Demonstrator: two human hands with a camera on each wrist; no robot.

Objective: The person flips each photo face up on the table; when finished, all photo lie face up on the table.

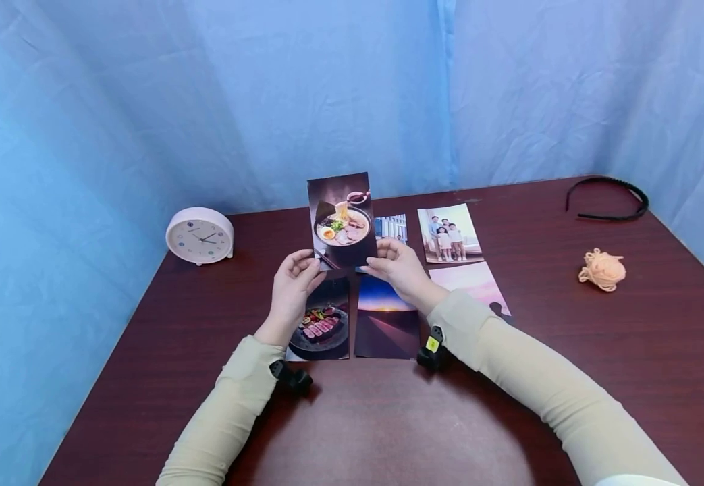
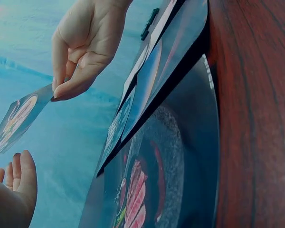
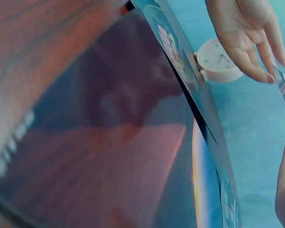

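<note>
A photo print of a ramen bowl [image 1: 342, 219] is held up over the table between both hands. My left hand [image 1: 293, 287] pinches its lower left corner between thumb and fingers. At the lower right corner my right hand [image 1: 401, 270] grips the print, thumb in front; this pinch also shows in the left wrist view. Below lie a steak photo [image 1: 321, 327] near the left wrist and a sunset road photo [image 1: 387, 331] under the right hand. Behind the held print, a photo with a building [image 1: 393, 227] is partly hidden.
A family photo [image 1: 451, 233] and a pink sky photo [image 1: 470, 283], partly covered by the right arm, lie to the right. A white clock [image 1: 200, 235] stands at the left edge. Peach yarn [image 1: 603, 270] and a black headband [image 1: 609, 198] lie at far right.
</note>
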